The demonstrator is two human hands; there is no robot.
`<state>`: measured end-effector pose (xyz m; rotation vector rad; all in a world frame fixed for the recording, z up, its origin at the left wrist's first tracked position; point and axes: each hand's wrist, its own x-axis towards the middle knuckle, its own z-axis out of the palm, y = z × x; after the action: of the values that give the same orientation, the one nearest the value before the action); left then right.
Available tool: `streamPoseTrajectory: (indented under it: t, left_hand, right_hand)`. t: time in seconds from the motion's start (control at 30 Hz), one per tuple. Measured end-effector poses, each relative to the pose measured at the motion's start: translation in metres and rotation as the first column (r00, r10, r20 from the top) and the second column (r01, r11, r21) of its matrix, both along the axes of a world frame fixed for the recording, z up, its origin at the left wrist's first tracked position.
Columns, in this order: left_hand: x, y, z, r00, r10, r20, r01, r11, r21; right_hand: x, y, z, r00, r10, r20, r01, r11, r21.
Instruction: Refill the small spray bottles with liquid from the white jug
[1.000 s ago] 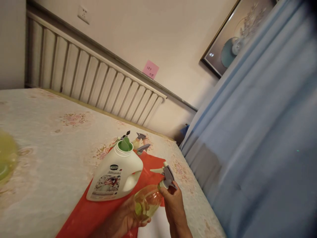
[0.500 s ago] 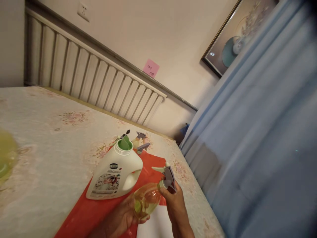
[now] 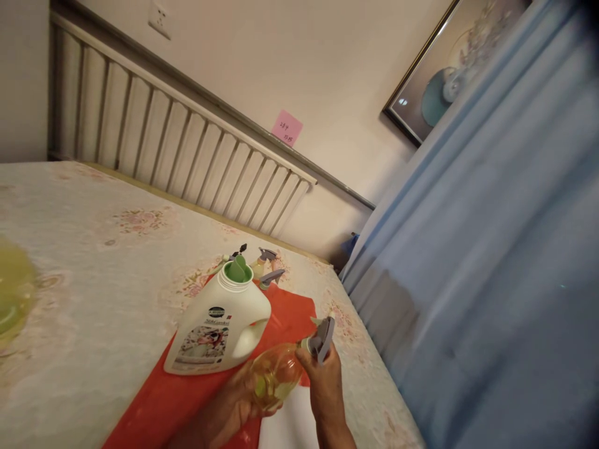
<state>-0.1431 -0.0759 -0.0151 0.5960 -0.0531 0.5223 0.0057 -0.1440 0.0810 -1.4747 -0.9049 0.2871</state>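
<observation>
Head view has you looking down across a bed point(image 3: 84, 262) covered in a pale floral spread, with both of your hands low at its near edge. Your left hand point(image 3: 229, 408) is cupped under the round belly of a small clear spray bottle point(image 3: 276, 377), fingers curled closed around it; yellowish liquid shows inside. Your right hand point(image 3: 322, 383) is closed on the bottle's neck, right at the grey trigger head point(image 3: 322, 338), which tips up and to the right. You hold the bottle lying almost on its side, above a red sheet point(image 3: 187, 399) spread on the bed near its right edge.

Just left of the bottle, a white detergent jug point(image 3: 218, 330) lies tilted on the red sheet, its handle toward you and its open mouth showing a green spout point(image 3: 238, 271). Beyond the jug, near the far end of the red sheet, several more small spray bottles point(image 3: 264, 268) are bunched together, too small for you to count surely. A white patch point(image 3: 290, 424) lies between your wrists at the near edge.

At the bed's far left edge a blurred yellow-green shape point(image 3: 14, 299) sits close to the camera. A slatted headboard point(image 3: 178, 156) runs along the far side, with a pink note point(image 3: 287, 128) on the wall above it, and a blue curtain point(image 3: 491, 249) hangs to the right.
</observation>
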Motion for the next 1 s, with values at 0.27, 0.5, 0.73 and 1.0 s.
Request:
streamPoseTrajectory:
  t: [0.27, 0.5, 0.73, 1.0]
  left_hand:
    - [0.001, -0.003, -0.003, 1.0, -0.016, 0.002, 0.016, 1.0, -0.022]
    - [-0.001, 0.003, 0.004, 0.992, 0.02, -0.122, -0.008, 0.995, 0.098]
    - [0.001, 0.0, -0.003, 0.998, -0.009, -0.058, 0.008, 1.0, -0.006]
    - [0.007, 0.003, -0.018, 0.987, 0.031, -0.155, -0.007, 0.988, 0.154]
  right_hand:
    - [0.005, -0.004, -0.001, 0.945, 0.212, -0.251, -0.203, 0.977, 0.061]
    - [0.0, 0.004, -0.003, 0.993, -0.001, -0.12, -0.003, 0.999, -0.032]
    - [0.01, -0.001, 0.001, 0.906, 0.317, -0.28, -0.312, 0.948, 0.065]
    - [-0.004, 0.001, -0.002, 0.992, 0.052, -0.117, -0.057, 0.998, -0.036]
